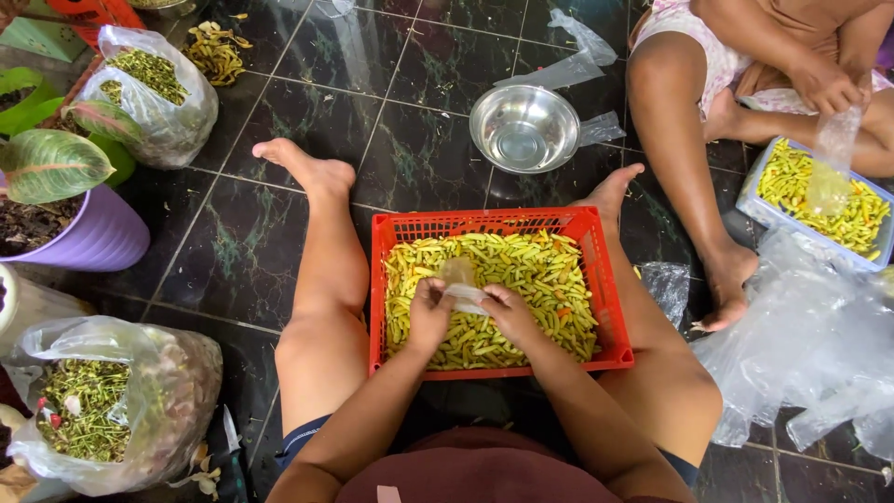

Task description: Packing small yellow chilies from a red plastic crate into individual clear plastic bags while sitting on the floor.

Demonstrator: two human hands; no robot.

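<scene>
Pinching a small clear bag (460,284) between closed fingers (436,291) of both hands, above the chillies (540,279).

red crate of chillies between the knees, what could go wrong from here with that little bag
1. Both hands, left hand and right hand, work a thin clear small bag over the heaped chillies; it may tear or slip, though spills would likely land back in the red crate.
2. The crate rests between the legs, tilted toward the person; a shifted knee could tip it onto the dark tiled floor.
3. Bare hands on chillies may get irritated.
</scene>
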